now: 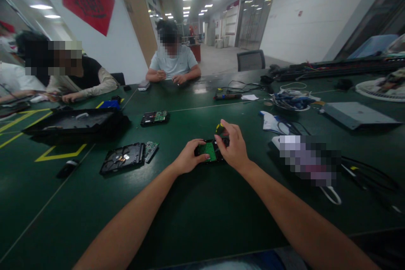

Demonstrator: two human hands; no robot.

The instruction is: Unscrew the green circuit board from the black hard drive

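Note:
A hard drive with a green circuit board facing up lies on the green table in front of me. My left hand grips it by its left side, the thumb resting over the near edge of the board. Above the drive's right part, my right hand has its fingers closed round a screwdriver with a yellow and black handle. The screwdriver's tip is hidden behind the hand. To the left lies a larger opened-up hard drive, with a loose circuit board beside it.
Another hard drive lies farther back, near a black tray. At right are a pouch-like item, a blue and white cloth, a grey metal box and cables. A co-worker sits opposite; others sit at left.

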